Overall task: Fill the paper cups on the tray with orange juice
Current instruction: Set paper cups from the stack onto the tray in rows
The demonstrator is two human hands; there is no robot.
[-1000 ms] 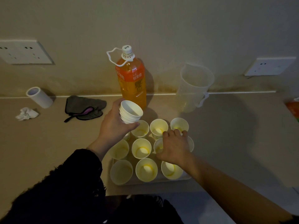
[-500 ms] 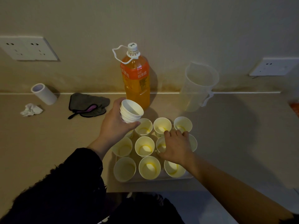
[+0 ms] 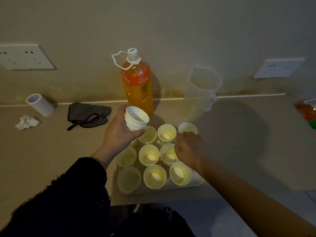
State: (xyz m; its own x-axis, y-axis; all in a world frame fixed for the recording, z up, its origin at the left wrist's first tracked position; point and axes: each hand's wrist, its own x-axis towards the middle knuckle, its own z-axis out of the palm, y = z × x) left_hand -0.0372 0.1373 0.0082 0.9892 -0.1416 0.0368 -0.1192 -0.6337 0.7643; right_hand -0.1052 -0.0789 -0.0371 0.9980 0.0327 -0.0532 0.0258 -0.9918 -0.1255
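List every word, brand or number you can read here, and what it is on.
Nothing reads clearly enough to quote.
Bottle label: white characters on orange, too blurred.
Bottle cap: dark mark, too small.

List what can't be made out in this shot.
All in the head view:
Whether the right hand grips anything: its back hides its fingers.
A cup behind the left hand: mostly covered by it.
Number in the stack of cups: hidden by that hand's grip.
Orange packet: cut off by the right edge.
Bottle label: too dim to read.
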